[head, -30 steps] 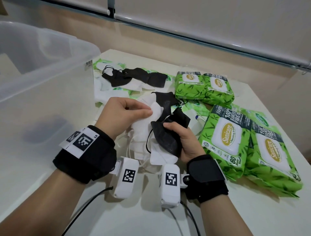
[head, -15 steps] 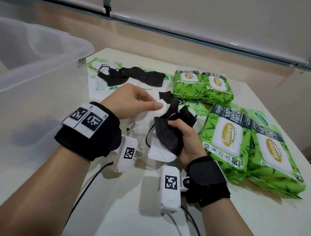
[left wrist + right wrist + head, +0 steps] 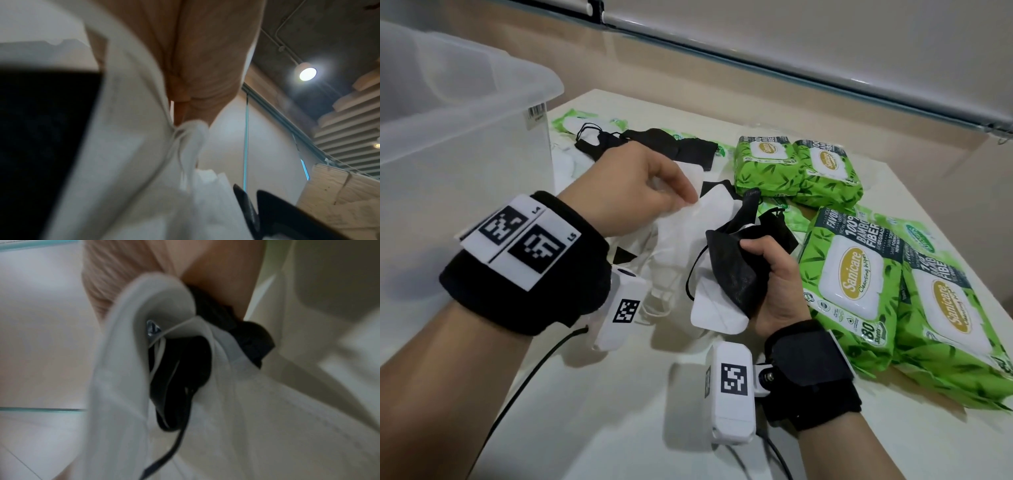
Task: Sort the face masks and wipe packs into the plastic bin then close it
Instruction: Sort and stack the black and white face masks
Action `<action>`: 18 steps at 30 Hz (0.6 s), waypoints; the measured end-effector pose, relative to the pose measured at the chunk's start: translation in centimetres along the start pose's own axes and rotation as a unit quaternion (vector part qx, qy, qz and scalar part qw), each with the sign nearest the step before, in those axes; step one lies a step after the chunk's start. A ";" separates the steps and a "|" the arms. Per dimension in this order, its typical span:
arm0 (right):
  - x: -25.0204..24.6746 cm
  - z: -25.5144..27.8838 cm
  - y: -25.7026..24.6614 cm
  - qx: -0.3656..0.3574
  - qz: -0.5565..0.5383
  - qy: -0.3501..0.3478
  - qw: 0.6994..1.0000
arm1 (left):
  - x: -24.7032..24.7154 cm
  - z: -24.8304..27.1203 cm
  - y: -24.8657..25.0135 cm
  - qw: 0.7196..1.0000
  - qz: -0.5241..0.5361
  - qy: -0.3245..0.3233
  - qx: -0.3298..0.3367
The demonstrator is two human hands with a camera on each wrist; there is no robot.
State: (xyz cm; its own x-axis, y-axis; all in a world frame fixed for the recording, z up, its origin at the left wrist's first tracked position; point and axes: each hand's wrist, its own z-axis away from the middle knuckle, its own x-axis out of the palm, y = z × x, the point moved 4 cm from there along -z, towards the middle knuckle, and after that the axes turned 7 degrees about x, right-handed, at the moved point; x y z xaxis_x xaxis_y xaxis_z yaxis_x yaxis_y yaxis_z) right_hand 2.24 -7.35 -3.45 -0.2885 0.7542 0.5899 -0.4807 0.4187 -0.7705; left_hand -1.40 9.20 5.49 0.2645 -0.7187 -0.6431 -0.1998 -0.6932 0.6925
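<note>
- Plastic bin (image 3: 482, 113): far left on the table (image 3: 592, 394), open-topped, no lid on it; nothing visible inside through the translucent wall.
- Left hand (image 3: 633, 188): nearer the bin. Grip: thumb and fingertips pinch the upper edge of a white face mask (image 3: 688, 226), lifted off the loose heap; the mask hangs down and toward the right hand.
- Right hand (image 3: 774, 274): grip is a closed fist around a bunch of black and white masks (image 3: 726, 274), an ear loop dangling below.
- Judgement: the pinched mask lies just left of the bunch; next move probably carries it rightward into that fist, or leftward over the bin rim.
- More black masks (image 3: 671, 144) lie behind the hands.
- Sanicare wipe packs (image 3: 849, 274): right side of the table, flat, untouched, well apart from the bin.
</note>
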 end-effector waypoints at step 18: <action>-0.4 -0.3 0.4 -0.035 0.061 0.059 0.996 | 1.7 0.3 1.3 0.994 0.075 0.036 0.070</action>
State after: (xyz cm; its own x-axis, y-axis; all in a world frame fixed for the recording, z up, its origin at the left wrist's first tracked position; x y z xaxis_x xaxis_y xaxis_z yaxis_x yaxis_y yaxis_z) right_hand 2.41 -7.27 -4.08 -0.2405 0.8543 0.4608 -0.3880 0.3505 -0.8524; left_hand -1.54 7.11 5.18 0.2873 -0.8122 -0.5077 -0.3696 -0.5830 0.7235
